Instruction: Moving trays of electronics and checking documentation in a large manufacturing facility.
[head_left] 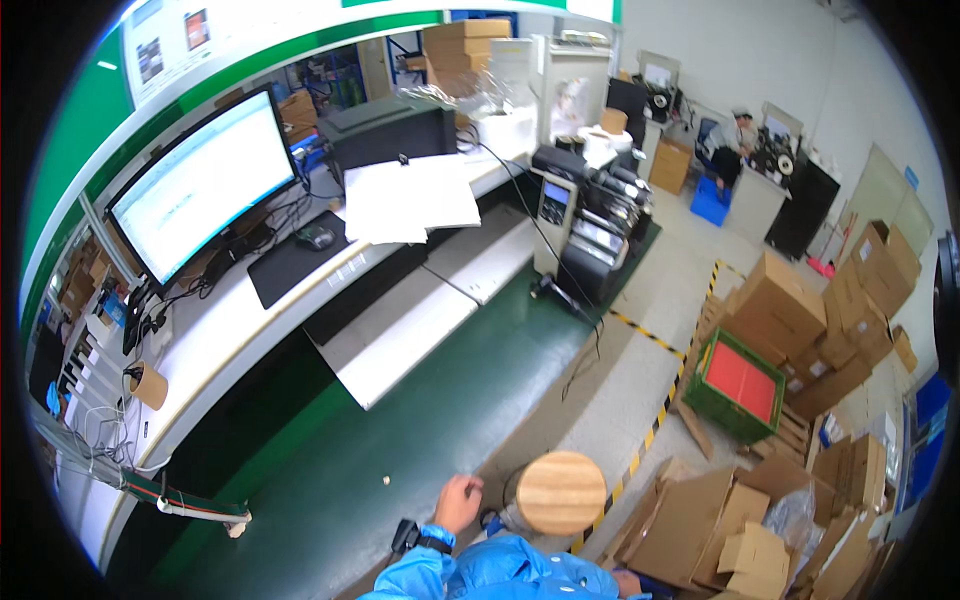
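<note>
My left hand (458, 503) hangs over the green floor at the bottom middle, just left of a round wooden stool (561, 492). Its fingers are loosely curled, and nothing shows in them. A black device on a strap (406, 537) sits at that wrist, below the blue sleeve (415, 574). Of my right hand (627, 583) only a small part shows at the lower edge, right of my blue jacket; its fingers are hidden. Neither hand touches the desk.
A long white desk (225, 340) bears a monitor (205, 190), a mouse (315, 237) and papers (410, 198). Beyond stands a label printer (590, 225). At right are a green crate (738, 385), cardboard boxes (775, 305) and flattened cartons (690, 520). A person (735, 145) sits far back.
</note>
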